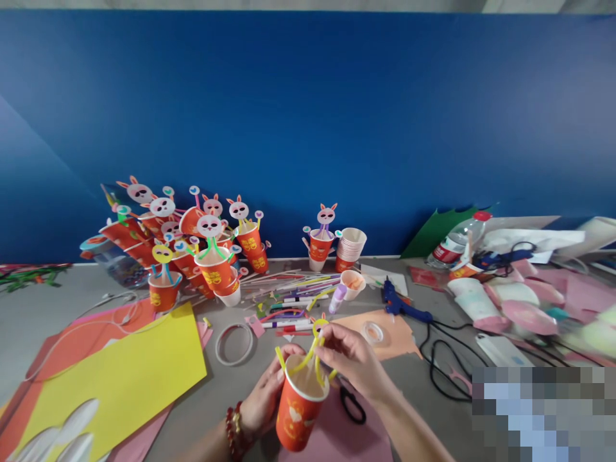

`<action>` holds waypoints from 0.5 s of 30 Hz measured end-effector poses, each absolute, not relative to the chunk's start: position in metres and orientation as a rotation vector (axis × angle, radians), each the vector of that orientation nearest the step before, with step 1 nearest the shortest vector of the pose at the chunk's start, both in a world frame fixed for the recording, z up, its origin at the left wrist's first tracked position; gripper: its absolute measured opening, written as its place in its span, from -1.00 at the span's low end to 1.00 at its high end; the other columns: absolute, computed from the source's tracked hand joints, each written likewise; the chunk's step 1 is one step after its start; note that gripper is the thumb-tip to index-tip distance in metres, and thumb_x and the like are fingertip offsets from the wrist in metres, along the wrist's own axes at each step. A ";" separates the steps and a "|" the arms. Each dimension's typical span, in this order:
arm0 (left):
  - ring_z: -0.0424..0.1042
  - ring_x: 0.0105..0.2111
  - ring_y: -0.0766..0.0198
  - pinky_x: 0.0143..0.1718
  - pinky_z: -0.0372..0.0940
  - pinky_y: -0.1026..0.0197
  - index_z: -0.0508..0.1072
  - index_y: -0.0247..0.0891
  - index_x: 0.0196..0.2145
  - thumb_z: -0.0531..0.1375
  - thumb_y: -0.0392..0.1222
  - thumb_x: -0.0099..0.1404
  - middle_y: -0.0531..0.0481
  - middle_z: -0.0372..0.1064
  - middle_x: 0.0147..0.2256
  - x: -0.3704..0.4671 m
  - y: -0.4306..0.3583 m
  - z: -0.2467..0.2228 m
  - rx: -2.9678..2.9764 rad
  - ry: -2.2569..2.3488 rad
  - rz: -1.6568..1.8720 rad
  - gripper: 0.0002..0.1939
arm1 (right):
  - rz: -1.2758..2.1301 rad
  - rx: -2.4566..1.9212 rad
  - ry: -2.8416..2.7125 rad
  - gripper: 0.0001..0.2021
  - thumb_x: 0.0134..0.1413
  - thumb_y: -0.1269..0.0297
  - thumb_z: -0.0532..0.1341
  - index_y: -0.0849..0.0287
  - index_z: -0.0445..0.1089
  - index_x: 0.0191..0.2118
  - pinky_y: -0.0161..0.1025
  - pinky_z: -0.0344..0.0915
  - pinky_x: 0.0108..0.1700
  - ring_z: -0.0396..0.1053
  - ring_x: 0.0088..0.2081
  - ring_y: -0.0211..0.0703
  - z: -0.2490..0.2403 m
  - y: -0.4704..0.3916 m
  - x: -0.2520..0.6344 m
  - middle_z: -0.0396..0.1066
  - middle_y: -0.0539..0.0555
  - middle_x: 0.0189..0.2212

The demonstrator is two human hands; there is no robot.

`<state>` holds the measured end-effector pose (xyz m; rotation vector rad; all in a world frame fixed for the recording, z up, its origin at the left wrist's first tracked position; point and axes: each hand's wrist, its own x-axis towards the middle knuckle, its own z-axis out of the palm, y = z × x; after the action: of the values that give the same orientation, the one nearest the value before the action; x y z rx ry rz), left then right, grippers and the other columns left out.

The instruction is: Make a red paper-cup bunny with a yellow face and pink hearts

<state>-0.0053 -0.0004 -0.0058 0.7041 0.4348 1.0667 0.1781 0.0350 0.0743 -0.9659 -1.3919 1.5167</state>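
A red paper cup (pixel 299 410) with a white rim is tilted in front of me. My left hand (pixel 264 394), with a beaded bracelet on the wrist, is wrapped round the cup's left side. Yellow pipe cleaners (pixel 303 366) stick up out of the cup and over its rim. Above its mouth, my right hand (pixel 349 359) pinches the yellow pipe cleaners just below a small yellow paper rabbit head (pixel 319 326), partly hidden by my fingers. Black-handled scissors (pixel 353 405) lie on pink paper (pixel 337 427) beside the cup, their blades hidden.
Several red cups with rabbit heads (pixel 209 226) stand at the back left; another decorated cup (pixel 321 244) is beside a cup stack (pixel 353 244). Markers (pixel 298 325), a tape roll (pixel 234 344), a blue glue gun (pixel 404 305) with black cable and yellow paper (pixel 144 372) surround my hands.
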 end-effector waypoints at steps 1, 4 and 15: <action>0.42 -0.28 0.19 -0.22 0.26 0.19 0.40 -0.24 -0.04 0.25 0.01 0.28 -0.09 0.43 -0.22 -0.005 -0.001 -0.006 0.701 0.437 1.062 -0.63 | 1.496 -0.981 -1.414 -0.73 0.07 0.11 0.32 0.19 0.32 -0.41 -0.36 0.17 -0.47 0.20 -0.53 -0.31 0.075 0.034 0.178 0.26 -0.06 -0.57; 0.41 -0.29 0.22 -0.23 0.24 0.22 0.39 -0.23 -0.02 0.26 0.00 0.27 -0.07 0.42 -0.23 -0.005 -0.002 -0.005 0.704 0.442 1.053 -0.61 | 1.435 -1.020 -1.466 -0.74 0.08 0.15 0.29 0.19 0.29 -0.45 -0.35 0.17 -0.47 0.20 -0.53 -0.30 0.078 0.034 0.179 0.26 -0.06 -0.58; 0.40 -0.28 0.20 -0.24 0.24 0.22 0.41 -0.24 -0.13 0.26 0.01 0.26 -0.08 0.41 -0.23 -0.005 -0.001 -0.005 0.738 0.427 1.050 -0.68 | 1.587 -1.032 -1.425 -0.67 0.05 0.07 0.32 0.18 0.24 -0.44 -0.38 0.15 -0.50 0.18 -0.55 -0.34 0.074 0.035 0.183 0.22 -0.09 -0.58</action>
<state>-0.0048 -0.0014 -0.0053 0.7378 0.4266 1.0500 0.1834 0.0348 0.0740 -1.0325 -1.4253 1.5869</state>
